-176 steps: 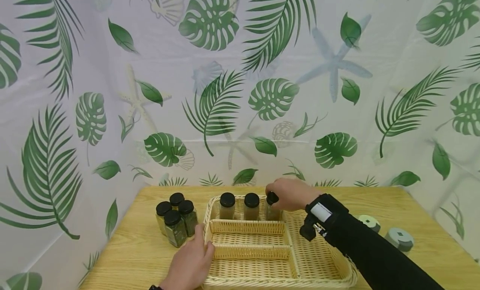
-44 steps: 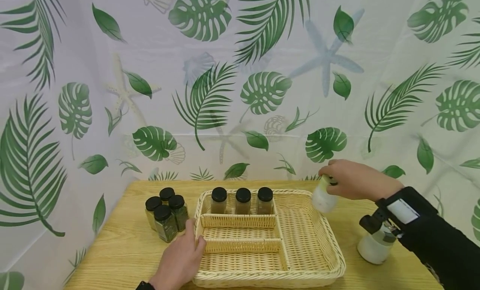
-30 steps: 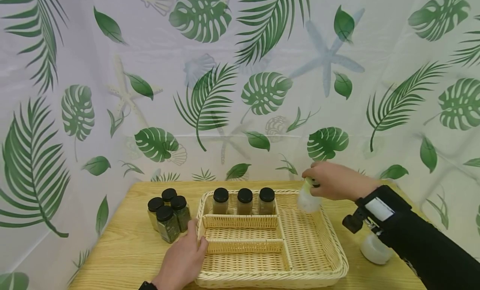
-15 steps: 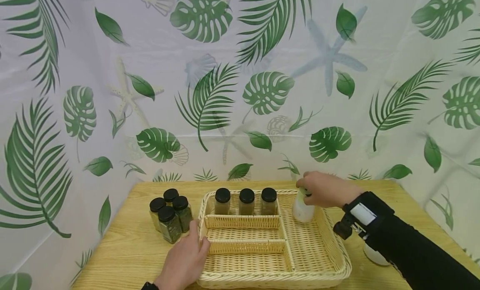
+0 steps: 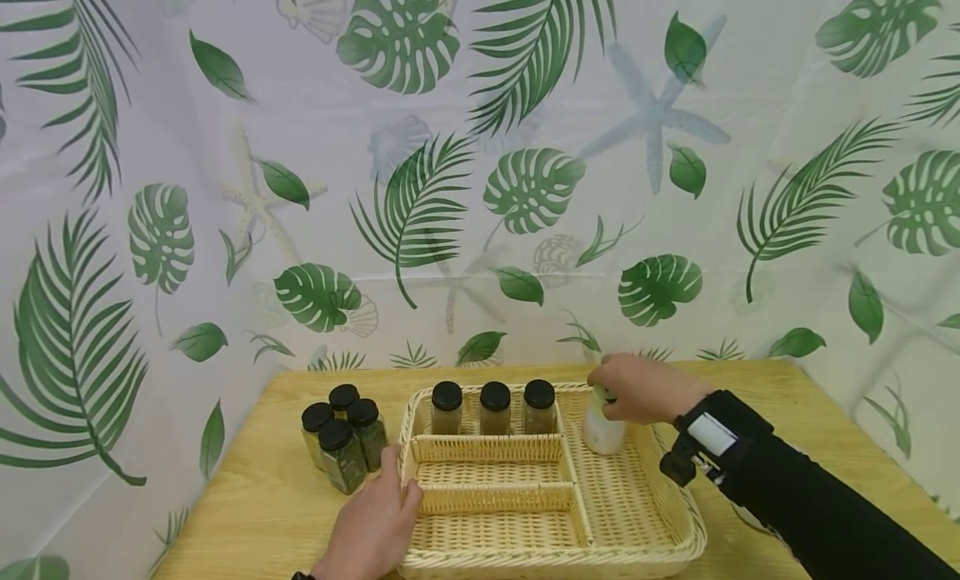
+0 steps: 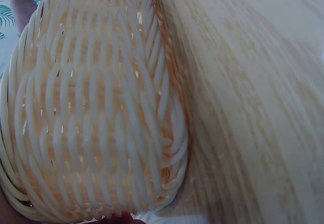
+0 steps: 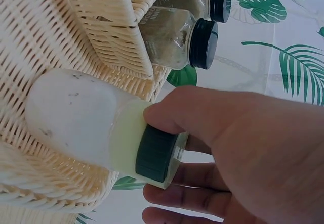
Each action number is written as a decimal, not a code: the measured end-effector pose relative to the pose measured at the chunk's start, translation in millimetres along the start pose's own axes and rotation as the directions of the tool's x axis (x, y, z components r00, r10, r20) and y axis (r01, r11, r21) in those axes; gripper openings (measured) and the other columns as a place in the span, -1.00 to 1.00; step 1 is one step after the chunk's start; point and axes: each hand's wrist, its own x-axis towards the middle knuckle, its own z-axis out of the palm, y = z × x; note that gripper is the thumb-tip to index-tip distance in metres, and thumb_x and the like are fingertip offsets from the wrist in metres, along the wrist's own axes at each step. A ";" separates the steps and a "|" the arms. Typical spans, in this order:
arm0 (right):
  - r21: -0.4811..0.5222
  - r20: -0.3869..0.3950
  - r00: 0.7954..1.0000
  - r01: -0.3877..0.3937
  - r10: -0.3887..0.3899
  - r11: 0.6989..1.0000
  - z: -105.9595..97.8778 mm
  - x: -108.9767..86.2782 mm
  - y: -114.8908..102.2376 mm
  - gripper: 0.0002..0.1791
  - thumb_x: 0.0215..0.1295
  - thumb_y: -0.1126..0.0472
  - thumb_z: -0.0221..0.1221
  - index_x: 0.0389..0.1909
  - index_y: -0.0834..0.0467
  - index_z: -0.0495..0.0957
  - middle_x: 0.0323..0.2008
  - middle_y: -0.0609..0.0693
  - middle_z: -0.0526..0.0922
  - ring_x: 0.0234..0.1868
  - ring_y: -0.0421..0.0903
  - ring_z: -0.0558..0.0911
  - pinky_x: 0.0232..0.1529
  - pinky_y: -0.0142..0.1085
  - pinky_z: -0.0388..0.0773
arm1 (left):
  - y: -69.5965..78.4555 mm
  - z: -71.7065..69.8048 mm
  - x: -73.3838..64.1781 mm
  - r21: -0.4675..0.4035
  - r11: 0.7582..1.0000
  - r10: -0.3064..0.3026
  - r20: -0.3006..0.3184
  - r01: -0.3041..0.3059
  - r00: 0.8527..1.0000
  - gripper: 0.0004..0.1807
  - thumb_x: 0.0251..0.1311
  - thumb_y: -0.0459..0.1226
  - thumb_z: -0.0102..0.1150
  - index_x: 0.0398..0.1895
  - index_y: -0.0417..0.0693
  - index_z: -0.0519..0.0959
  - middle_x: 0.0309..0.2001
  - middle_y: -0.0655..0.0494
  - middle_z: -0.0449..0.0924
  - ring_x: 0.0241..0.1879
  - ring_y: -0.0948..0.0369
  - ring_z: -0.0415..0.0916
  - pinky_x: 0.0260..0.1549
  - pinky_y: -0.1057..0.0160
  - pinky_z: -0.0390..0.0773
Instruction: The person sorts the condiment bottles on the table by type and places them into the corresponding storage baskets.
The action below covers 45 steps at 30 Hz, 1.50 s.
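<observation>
My right hand (image 5: 647,388) pinches a white seasoning bottle (image 5: 602,432) by its pale yellow-green top, thumb on one side. In the right wrist view the bottle (image 7: 76,118) has a dark ridged cap part (image 7: 156,153). Its base is down at the woven floor of the basket's long right compartment, towards the back. My left hand (image 5: 375,517) grips the left rim of the wicker basket (image 5: 555,555), thumb over the edge. In the left wrist view, the basket's side (image 6: 96,113) hides most of that hand. Black-lidded spice jars (image 5: 495,409) stand in a row in the back-left compartment.
Several black-lidded jars (image 5: 343,455) stand bunched on the wooden table (image 5: 255,488), left of the basket. A second white container (image 5: 750,517) is mostly hidden behind my right forearm. The leaf-print cloth (image 5: 450,230) rises behind and at both sides.
My right hand has let go of the third spice jar. It has carried the white bottle leftward from beyond the basket's right rim, then down into the right compartment. My left hand keeps its grip.
</observation>
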 end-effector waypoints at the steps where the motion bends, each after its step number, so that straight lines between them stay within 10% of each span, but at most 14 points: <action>1: -0.003 0.004 1.000 -0.003 0.003 1.000 1.0 0.1 -0.5 -0.78 0.15 0.30 0.36 -0.16 0.22 0.67 -0.32 -0.02 0.59 -0.40 -0.17 0.41 -0.39 -0.32 0.38 | 0.1 0.6 -0.6 0.000 1.000 0.000 0.003 0.000 1.000 -0.37 0.53 -0.09 -0.20 0.50 -0.23 0.05 -0.75 0.17 0.29 -0.80 0.17 0.18 -0.75 0.16 0.14; 15: -0.086 0.033 0.996 -0.082 0.085 0.993 3.2 -0.4 -9.1 -0.50 0.15 0.19 0.40 0.13 0.24 0.61 -0.02 0.17 0.67 -0.15 0.01 0.67 -0.18 -0.11 0.65 | -1.3 1.6 0.0 0.002 1.000 0.002 -0.009 -0.002 1.000 -0.39 0.53 -0.09 -0.20 0.49 -0.22 0.08 -0.76 0.18 0.26 -0.81 0.18 0.13 -0.76 0.18 0.11; 30: -0.044 0.025 0.993 -0.111 0.112 0.993 -5.4 -33.8 8.2 -0.19 0.14 0.18 0.41 0.42 0.27 0.35 0.27 0.41 0.47 0.26 0.37 0.49 0.12 0.17 0.52 | -2.3 2.2 0.2 0.013 1.000 0.020 -0.042 -0.020 0.999 -0.41 0.51 -0.11 -0.17 0.47 -0.21 0.10 -0.75 0.17 0.28 -0.79 0.17 0.21 -0.74 0.18 0.14; 45: -0.088 0.104 0.967 -0.226 0.235 0.970 -12.0 -85.5 37.8 -0.30 0.16 -0.02 0.39 0.27 0.23 0.52 0.10 0.27 0.60 0.04 0.23 0.62 -0.06 0.08 0.60 | -2.8 -0.4 -0.7 0.004 1.000 0.019 -0.036 -0.019 0.999 -0.41 0.52 -0.12 -0.18 0.49 -0.21 0.10 -0.75 0.16 0.27 -0.79 0.17 0.18 -0.72 0.19 0.08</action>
